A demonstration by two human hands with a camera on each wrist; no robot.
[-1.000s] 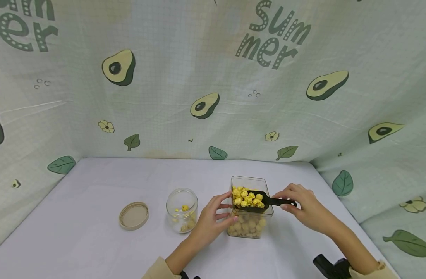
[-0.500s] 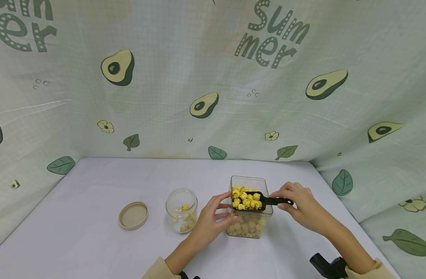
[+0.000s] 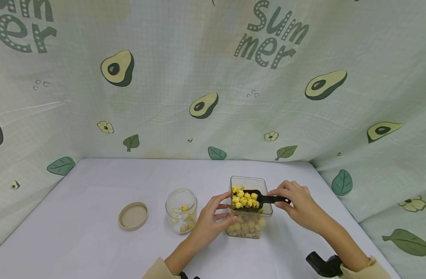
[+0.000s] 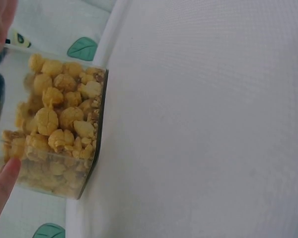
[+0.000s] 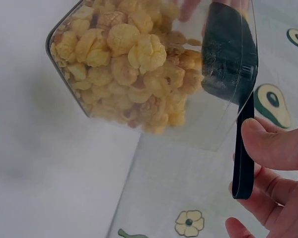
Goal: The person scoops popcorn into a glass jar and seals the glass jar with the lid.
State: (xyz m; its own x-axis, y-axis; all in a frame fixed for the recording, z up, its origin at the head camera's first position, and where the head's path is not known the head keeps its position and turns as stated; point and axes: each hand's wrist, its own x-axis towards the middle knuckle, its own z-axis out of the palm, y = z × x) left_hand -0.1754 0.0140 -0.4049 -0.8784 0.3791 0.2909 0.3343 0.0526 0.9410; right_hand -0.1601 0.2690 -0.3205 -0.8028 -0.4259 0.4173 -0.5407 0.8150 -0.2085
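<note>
Black scoop [image 3: 264, 198] pinched by right hand [image 3: 294, 201], left hand [image 3: 213, 217] holding clear box [image 3: 255, 182], "summer" cloth [image 3: 230, 69]

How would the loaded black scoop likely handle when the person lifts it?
The black scoop is probably stiff: its handle shows no bend in the right hand. Its load is likely light for its bulk, as the popcorn looks puffed. Tilting might spill some, since the rounded pieces lie uncovered.
</note>
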